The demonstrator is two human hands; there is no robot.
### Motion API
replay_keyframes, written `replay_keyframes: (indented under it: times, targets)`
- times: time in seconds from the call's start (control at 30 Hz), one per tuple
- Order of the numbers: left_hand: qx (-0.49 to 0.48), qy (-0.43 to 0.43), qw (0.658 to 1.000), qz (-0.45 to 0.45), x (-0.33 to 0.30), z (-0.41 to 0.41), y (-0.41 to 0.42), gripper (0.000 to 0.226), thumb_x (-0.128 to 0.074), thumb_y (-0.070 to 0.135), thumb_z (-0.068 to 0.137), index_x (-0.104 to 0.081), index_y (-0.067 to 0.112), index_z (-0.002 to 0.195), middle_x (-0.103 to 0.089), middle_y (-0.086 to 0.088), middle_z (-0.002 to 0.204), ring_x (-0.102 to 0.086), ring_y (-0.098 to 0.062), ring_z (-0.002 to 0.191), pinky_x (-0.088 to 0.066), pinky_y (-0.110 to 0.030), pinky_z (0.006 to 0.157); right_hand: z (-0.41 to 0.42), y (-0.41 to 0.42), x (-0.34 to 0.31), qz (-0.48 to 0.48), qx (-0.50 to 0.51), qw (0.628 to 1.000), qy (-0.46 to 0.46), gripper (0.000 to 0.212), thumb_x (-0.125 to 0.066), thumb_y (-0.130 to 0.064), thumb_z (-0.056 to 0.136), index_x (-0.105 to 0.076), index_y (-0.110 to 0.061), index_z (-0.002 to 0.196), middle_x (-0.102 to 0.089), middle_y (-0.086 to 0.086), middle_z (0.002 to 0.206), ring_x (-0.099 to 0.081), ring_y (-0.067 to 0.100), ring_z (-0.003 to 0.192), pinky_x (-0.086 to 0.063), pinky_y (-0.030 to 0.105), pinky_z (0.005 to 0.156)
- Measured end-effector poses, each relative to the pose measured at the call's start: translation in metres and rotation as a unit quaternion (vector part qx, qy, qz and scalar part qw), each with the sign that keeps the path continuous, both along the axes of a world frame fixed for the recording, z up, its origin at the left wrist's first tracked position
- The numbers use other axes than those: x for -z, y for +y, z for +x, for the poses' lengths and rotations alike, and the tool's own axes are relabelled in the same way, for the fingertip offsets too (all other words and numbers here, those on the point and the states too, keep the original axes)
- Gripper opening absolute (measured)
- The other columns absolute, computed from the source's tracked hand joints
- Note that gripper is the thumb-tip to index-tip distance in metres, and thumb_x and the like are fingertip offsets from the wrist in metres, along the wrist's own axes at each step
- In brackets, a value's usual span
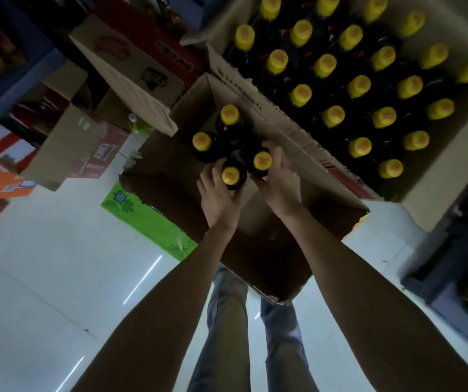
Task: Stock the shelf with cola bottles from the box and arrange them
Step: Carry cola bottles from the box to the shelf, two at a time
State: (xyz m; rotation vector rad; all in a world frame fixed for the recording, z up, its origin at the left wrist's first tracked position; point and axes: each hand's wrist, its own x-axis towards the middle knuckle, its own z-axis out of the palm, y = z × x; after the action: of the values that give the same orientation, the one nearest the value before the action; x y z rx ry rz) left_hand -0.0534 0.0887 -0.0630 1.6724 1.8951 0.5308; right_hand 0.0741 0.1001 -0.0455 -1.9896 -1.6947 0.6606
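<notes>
Yellow-capped cola bottles [231, 174] gripped between both hands [219, 198], inside box [306, 154]

shop aisle: stock cartons [131, 69], shelving [15, 89] w/ goods.

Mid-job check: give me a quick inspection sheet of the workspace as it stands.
Surface: pale tiled floor, glossy.
Job's things: four yellow-capped bottles in the open box; a larger box beside it, packed with capped bottles.
Clutter: cardboard cartons stacked at left, green carton on the floor.
Hands: left hand grips the nearest bottle; right hand grips the bottle beside it.
Cables: nothing seen.
Surroundings: dim shelving at right.
</notes>
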Motion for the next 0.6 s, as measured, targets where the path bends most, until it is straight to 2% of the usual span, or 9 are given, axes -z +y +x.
replay_keyframes:
  times: [0.1, 0.2, 0.3, 0.37, 0.47, 0.5, 0.6]
  targets:
    - [0.096, 0.03, 0.995, 0.023, -0.027, -0.021, -0.007, 0.074, -0.083, 0.023, 0.07, -0.039, 0.018, 0.129, -0.056, -0.015, 0.126, -0.051, -0.036, 0.107, -0.05, -0.04, 0.079, 0.006, -0.018, -0.031, 0.016, 0.016, 1.0, 0.013, 0.065, -0.08, -0.021, 0.073, -0.033, -0.019, 0.119, -0.057, 0.017, 0.113, -0.057, 0.034, 0.103, -0.054, 0.045, 0.078]
    - [0.139, 0.028, 0.989, 0.038, -0.071, -0.042, -0.012, 0.069, -0.084, 0.022, 0.067, -0.051, 0.013, 0.127, -0.058, -0.012, 0.122, -0.051, -0.032, 0.107, -0.048, -0.042, 0.083, 0.011, -0.045, -0.077, 0.059, 0.079, 0.995, 0.03, 0.068, -0.088, -0.016, 0.063, -0.041, -0.01, 0.112, -0.057, 0.021, 0.101, -0.051, 0.026, 0.096, -0.046, 0.024, 0.078]
    - [0.228, 0.001, 0.969, 0.091, -0.123, -0.051, -0.015, 0.062, -0.076, 0.034, 0.07, -0.051, 0.015, 0.123, -0.053, -0.008, 0.119, -0.052, -0.032, 0.106, -0.046, -0.042, 0.088, 0.018, -0.08, -0.128, 0.093, 0.148, 0.978, 0.112, 0.069, -0.087, -0.012, 0.062, -0.042, -0.014, 0.114, -0.051, 0.018, 0.11, -0.045, 0.019, 0.105, -0.034, 0.006, 0.09]
    - [0.267, -0.053, 0.958, 0.094, -0.162, -0.046, -0.022, 0.059, -0.071, 0.038, 0.07, -0.049, 0.017, 0.121, -0.044, -0.004, 0.12, -0.05, -0.026, 0.11, -0.046, -0.035, 0.092, 0.026, -0.106, -0.159, 0.116, 0.185, 0.966, 0.139, 0.07, -0.085, -0.01, 0.064, -0.039, -0.017, 0.117, -0.043, 0.01, 0.115, -0.044, 0.017, 0.109, -0.034, 0.005, 0.092]
    - [0.299, -0.115, 0.944, 0.082, -0.213, -0.025, -0.032, 0.062, -0.071, 0.041, 0.069, -0.049, 0.015, 0.122, -0.041, -0.008, 0.12, -0.043, -0.002, 0.112, -0.034, -0.005, 0.097, 0.046, -0.145, -0.194, 0.138, 0.219, 0.954, 0.153, 0.068, -0.082, -0.008, 0.069, -0.039, -0.02, 0.12, -0.039, 0.005, 0.116, -0.044, 0.001, 0.107, -0.037, 0.006, 0.088]
    - [0.312, -0.127, 0.938, 0.083, -0.227, -0.017, -0.036, 0.063, -0.072, 0.04, 0.07, -0.051, 0.012, 0.122, -0.043, -0.01, 0.118, -0.043, 0.001, 0.111, -0.032, -0.003, 0.096, 0.053, -0.158, -0.204, 0.138, 0.235, 0.949, 0.156, 0.068, -0.082, -0.007, 0.071, -0.039, -0.023, 0.121, -0.041, 0.004, 0.116, -0.043, -0.006, 0.105, -0.037, 0.006, 0.085]
    - [0.364, -0.162, 0.914, 0.078, -0.254, 0.014, -0.047, 0.069, -0.074, 0.041, 0.072, -0.05, 0.006, 0.126, -0.048, -0.015, 0.12, -0.042, 0.005, 0.119, -0.033, -0.011, 0.101, 0.074, -0.204, -0.23, 0.146, 0.298, 0.927, 0.175, 0.073, -0.082, -0.009, 0.073, -0.035, -0.038, 0.12, -0.047, -0.006, 0.115, -0.045, -0.013, 0.104, -0.035, 0.003, 0.083]
